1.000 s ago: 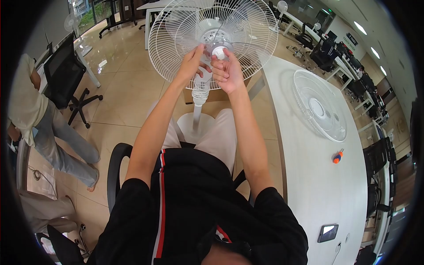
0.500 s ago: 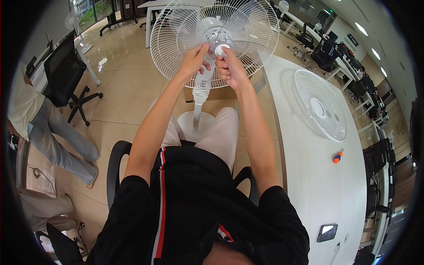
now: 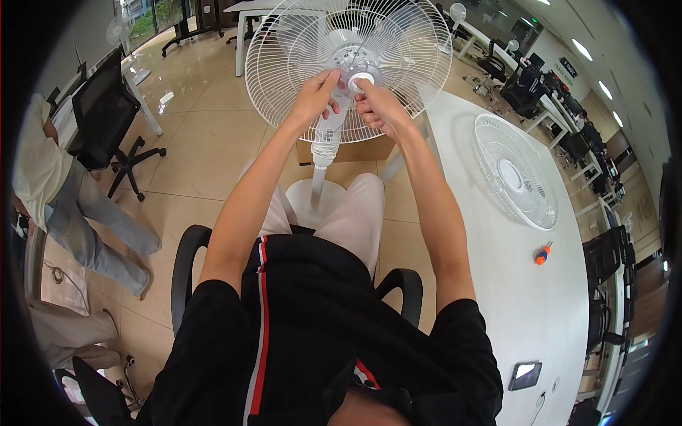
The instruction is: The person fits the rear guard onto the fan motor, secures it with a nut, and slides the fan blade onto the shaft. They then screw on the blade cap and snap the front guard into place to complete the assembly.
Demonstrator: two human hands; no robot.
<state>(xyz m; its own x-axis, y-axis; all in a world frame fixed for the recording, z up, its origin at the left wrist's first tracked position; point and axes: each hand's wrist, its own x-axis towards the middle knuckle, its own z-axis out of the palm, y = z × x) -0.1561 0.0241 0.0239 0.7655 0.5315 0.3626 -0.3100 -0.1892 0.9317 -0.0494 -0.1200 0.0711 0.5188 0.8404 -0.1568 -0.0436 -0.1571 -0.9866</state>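
A white pedestal fan stands in front of me, its rear grille (image 3: 273,92) facing me without a front cover. Clear blades surround the hub. My right hand (image 3: 381,110) pinches a round white knob (image 3: 361,79) at the blade's centre, with thumb and fingers on its rim. On the left side of the hub, my left hand (image 3: 316,98) has its curled fingers at the clear fan blade (image 3: 344,84), apparently gripping it; the fingertips are partly hidden. Below them, the white pole (image 3: 318,181) runs down to a round base (image 3: 304,199) between my legs.
On the white table (image 3: 490,284) to my right lie the front grille (image 3: 515,174), a small orange-and-blue screwdriver (image 3: 543,254) and a phone (image 3: 526,375). A cardboard box (image 3: 362,150) sits behind the fan. An office chair (image 3: 106,113) and a standing person (image 3: 92,202) are at left.
My right hand has rotated at the knob, its wrist and elbow swinging outward to the right. The left hand stays at the hub. The view has shifted slightly.
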